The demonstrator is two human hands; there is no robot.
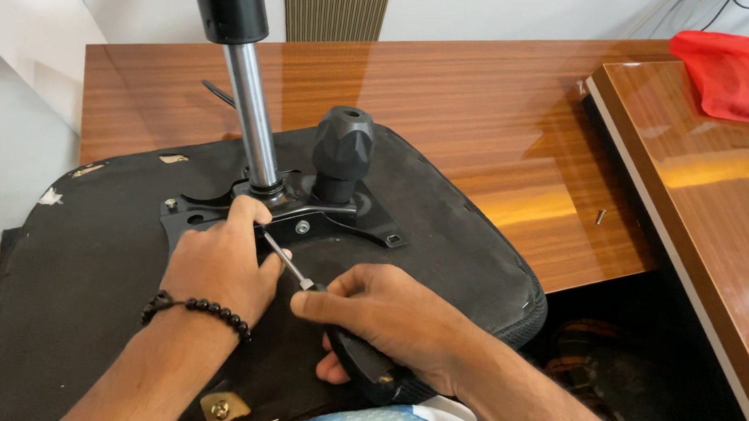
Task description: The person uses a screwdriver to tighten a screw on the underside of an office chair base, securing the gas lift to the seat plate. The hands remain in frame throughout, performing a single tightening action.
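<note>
You are working on an upturned chair seat [77, 293], lying underside-up across the edge of the counter [473, 105] and reaching toward your lap, so that its black mounting plate [191, 215] is facing you. The gas lift column [243, 87] is sticking up out of that plate, beside a black knob [342, 149].

Your right hand [387, 319] is curling around the dark handle of a screwdriver [344, 332], with the fingers pressed together on the grip and the thumb lying along the top, probably for turning force. The thin shaft is slanting up and left toward the plate.

Your left hand [221, 266] is resting on the seat with its fingers closing on the shaft near the tip, seemingly guiding it onto a fastener; the tip itself is hidden behind those fingers. A silver bolt [302, 227] is showing just beside them.

Farther right, a red cloth [742, 74] is lying on a second counter [741, 262], well apart from the seat.
</note>
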